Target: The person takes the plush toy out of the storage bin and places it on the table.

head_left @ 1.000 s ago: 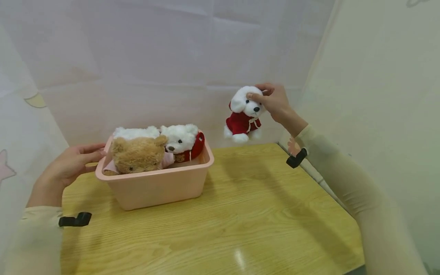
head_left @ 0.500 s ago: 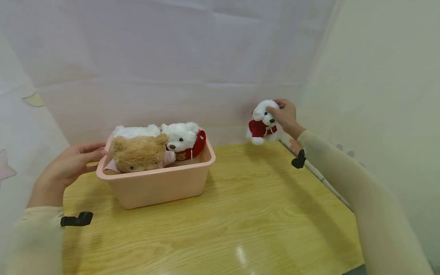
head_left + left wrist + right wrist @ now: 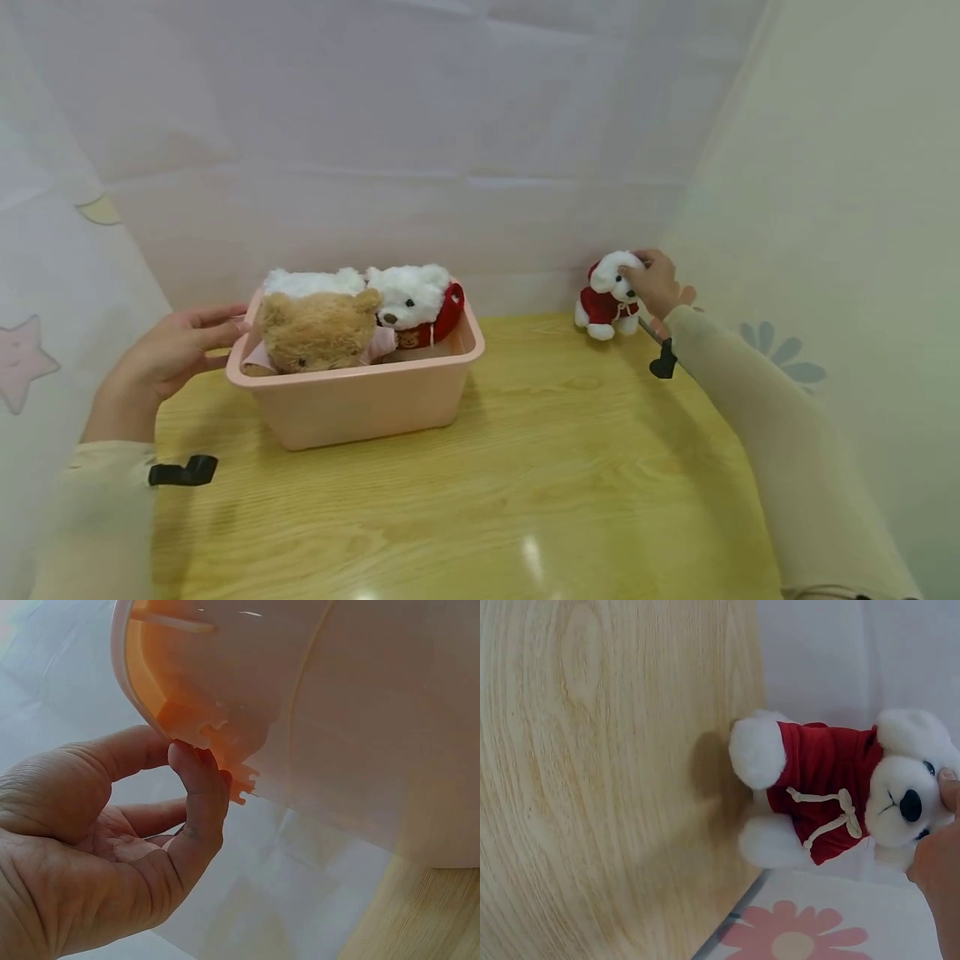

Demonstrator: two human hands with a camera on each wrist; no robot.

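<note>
Left hand (image 3: 168, 358) lay relaxed, fingertips touching the pink bin's (image 3: 360, 400) left rim, gripping nothing. Right hand (image 3: 660, 283) pinched the white puppy's (image 3: 609, 293) head; the puppy stood on the table (image 3: 525, 467) just beneath the grip, at the far right corner.

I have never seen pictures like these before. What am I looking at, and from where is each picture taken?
No machine here: a person works with two bare hands and wears three cameras. The wide picture comes from a camera on the head, looking down at a wooden table. The other two come from cameras on the wrists.

On the table stands a pink bin with a brown bear and a white bear inside. The left hand touches the bin's end with its fingertips, seen close in the left wrist picture.

The right hand holds a small white dog in a red coat by its head at the table's far corner. The right wrist picture shows the dog sideways, its paws at the table.
</note>
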